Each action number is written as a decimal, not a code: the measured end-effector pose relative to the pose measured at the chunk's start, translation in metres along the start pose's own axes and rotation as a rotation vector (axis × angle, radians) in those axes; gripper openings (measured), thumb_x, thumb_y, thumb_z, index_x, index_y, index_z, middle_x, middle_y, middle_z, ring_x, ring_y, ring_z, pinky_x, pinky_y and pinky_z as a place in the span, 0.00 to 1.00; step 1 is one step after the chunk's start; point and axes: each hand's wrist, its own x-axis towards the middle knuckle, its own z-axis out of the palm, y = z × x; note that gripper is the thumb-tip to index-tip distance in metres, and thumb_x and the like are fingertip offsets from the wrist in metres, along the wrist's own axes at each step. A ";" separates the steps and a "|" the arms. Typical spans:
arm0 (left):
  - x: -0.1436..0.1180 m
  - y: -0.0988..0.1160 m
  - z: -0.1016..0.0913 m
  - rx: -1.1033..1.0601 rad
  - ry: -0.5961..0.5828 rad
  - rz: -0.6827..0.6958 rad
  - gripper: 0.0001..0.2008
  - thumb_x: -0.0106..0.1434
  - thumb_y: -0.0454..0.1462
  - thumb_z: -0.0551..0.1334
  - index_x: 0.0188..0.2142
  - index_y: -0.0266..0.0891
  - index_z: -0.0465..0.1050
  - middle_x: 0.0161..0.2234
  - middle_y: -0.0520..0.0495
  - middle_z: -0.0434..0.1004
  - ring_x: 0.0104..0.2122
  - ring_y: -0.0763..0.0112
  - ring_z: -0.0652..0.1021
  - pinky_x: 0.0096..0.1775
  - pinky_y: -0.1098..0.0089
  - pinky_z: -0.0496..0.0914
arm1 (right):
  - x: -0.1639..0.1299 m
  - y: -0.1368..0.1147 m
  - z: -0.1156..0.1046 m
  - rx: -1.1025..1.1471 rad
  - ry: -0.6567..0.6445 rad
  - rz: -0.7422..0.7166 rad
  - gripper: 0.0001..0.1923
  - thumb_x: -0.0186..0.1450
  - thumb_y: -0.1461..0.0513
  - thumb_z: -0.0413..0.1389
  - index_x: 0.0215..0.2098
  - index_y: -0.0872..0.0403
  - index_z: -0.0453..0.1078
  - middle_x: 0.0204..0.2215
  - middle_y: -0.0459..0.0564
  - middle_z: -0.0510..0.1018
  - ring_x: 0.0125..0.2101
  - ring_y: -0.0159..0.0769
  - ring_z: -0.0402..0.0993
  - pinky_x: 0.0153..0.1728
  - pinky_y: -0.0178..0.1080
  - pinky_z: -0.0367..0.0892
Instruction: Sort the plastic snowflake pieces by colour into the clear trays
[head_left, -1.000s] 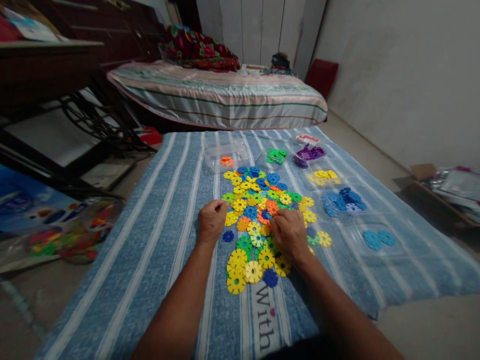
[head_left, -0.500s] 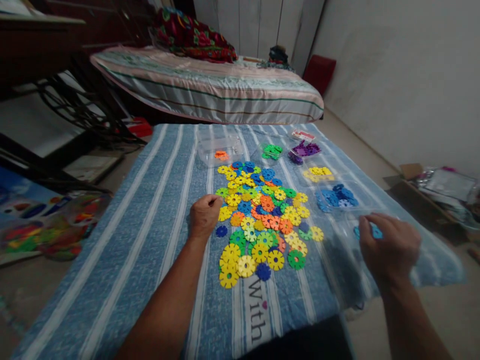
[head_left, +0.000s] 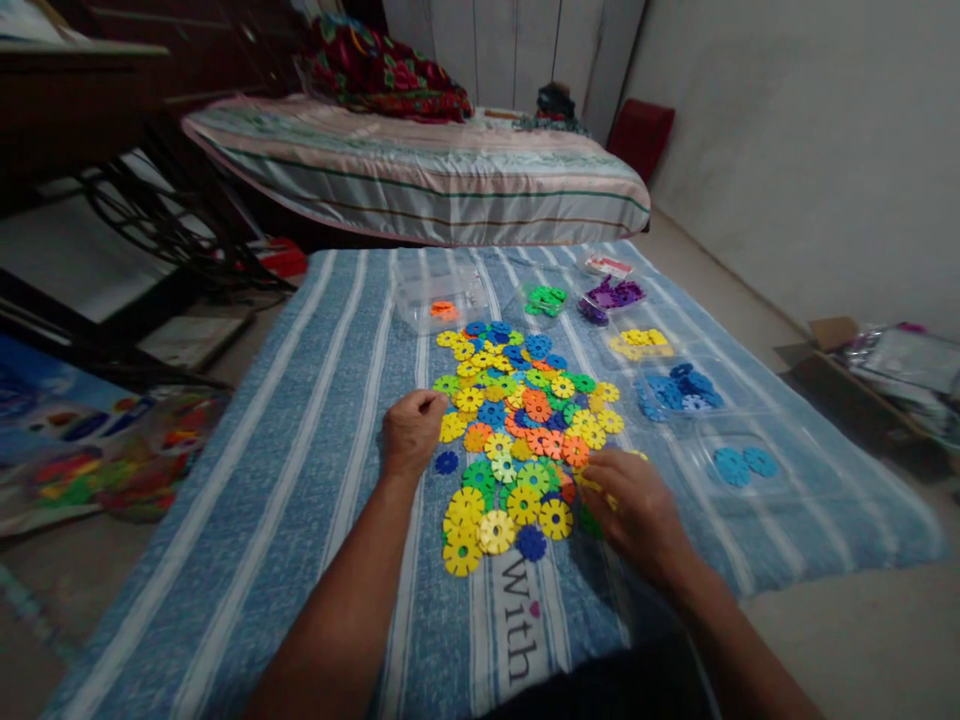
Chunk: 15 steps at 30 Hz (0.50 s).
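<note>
A loose pile of flower-shaped plastic discs (head_left: 537,405) in yellow, green, orange and blue is spread over the cloth. My left hand (head_left: 412,432) rests closed at the pile's left edge; whatever its curled fingers might hold is hidden. Just below it lies a dark blue disc (head_left: 447,462). Over the pile's right edge reaches my right hand (head_left: 634,505), fingers bent and slightly apart, touching or just above yellow and green discs that it partly covers. To its right, a clear box (head_left: 776,490) contains light blue discs (head_left: 739,464).
More clear containers hold blue discs (head_left: 682,388), yellow discs (head_left: 641,343), purple discs (head_left: 611,292), green discs (head_left: 545,300) and orange discs (head_left: 442,309). A striped cloth (head_left: 300,400) covers the table. Beyond stands a bed (head_left: 450,190); an open carton (head_left: 847,370) sits at right.
My right hand has moved left from above the light blue discs' box to the pile's right edge, uncovering that box. My left hand has stayed in place.
</note>
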 end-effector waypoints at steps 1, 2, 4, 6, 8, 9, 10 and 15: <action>0.000 0.000 0.000 -0.005 -0.001 0.002 0.14 0.56 0.44 0.58 0.30 0.40 0.79 0.30 0.49 0.81 0.31 0.66 0.78 0.38 0.70 0.70 | -0.002 0.000 -0.002 0.002 -0.059 0.009 0.06 0.67 0.64 0.52 0.38 0.52 0.71 0.39 0.53 0.77 0.42 0.41 0.72 0.43 0.44 0.68; -0.001 0.000 0.000 -0.010 -0.001 0.003 0.14 0.56 0.44 0.58 0.30 0.40 0.79 0.30 0.49 0.81 0.31 0.66 0.78 0.38 0.70 0.70 | -0.004 0.001 -0.004 0.002 -0.126 0.020 0.05 0.67 0.64 0.53 0.38 0.52 0.71 0.40 0.53 0.77 0.43 0.42 0.72 0.44 0.45 0.68; -0.001 -0.001 0.001 -0.014 0.000 0.004 0.14 0.56 0.44 0.58 0.29 0.40 0.78 0.30 0.49 0.81 0.32 0.66 0.78 0.39 0.70 0.70 | -0.006 0.001 -0.010 -0.008 -0.258 0.048 0.06 0.66 0.63 0.54 0.41 0.51 0.71 0.42 0.54 0.76 0.46 0.44 0.70 0.46 0.47 0.68; -0.002 -0.001 0.001 -0.015 -0.004 0.004 0.14 0.56 0.44 0.58 0.29 0.40 0.78 0.30 0.49 0.81 0.32 0.66 0.78 0.39 0.70 0.70 | -0.007 0.000 -0.016 -0.025 -0.374 0.072 0.08 0.64 0.64 0.57 0.43 0.51 0.70 0.45 0.54 0.75 0.48 0.46 0.69 0.48 0.49 0.67; -0.001 -0.001 0.001 -0.012 -0.011 0.001 0.14 0.57 0.44 0.57 0.29 0.40 0.78 0.30 0.49 0.81 0.32 0.66 0.79 0.39 0.70 0.70 | -0.008 -0.002 -0.020 -0.040 -0.468 0.099 0.12 0.61 0.65 0.59 0.44 0.51 0.70 0.47 0.55 0.74 0.49 0.48 0.68 0.49 0.51 0.67; -0.001 -0.001 0.001 -0.009 -0.016 -0.001 0.13 0.57 0.44 0.57 0.29 0.40 0.78 0.30 0.49 0.81 0.33 0.66 0.79 0.39 0.70 0.70 | -0.007 -0.002 -0.021 -0.048 -0.503 0.116 0.13 0.60 0.66 0.59 0.44 0.51 0.70 0.48 0.55 0.74 0.49 0.48 0.68 0.49 0.51 0.67; -0.001 -0.001 0.000 -0.006 -0.019 -0.003 0.13 0.57 0.44 0.57 0.29 0.40 0.78 0.30 0.49 0.81 0.33 0.65 0.79 0.39 0.70 0.70 | -0.007 -0.003 -0.021 -0.055 -0.527 0.134 0.14 0.59 0.67 0.60 0.44 0.51 0.70 0.48 0.54 0.73 0.49 0.48 0.68 0.49 0.51 0.67; -0.001 -0.001 -0.002 0.005 -0.019 0.002 0.13 0.58 0.44 0.57 0.29 0.41 0.78 0.32 0.49 0.82 0.33 0.65 0.79 0.39 0.70 0.71 | -0.006 -0.004 -0.018 -0.067 -0.561 0.177 0.14 0.58 0.69 0.59 0.42 0.50 0.70 0.47 0.53 0.73 0.48 0.46 0.69 0.47 0.47 0.68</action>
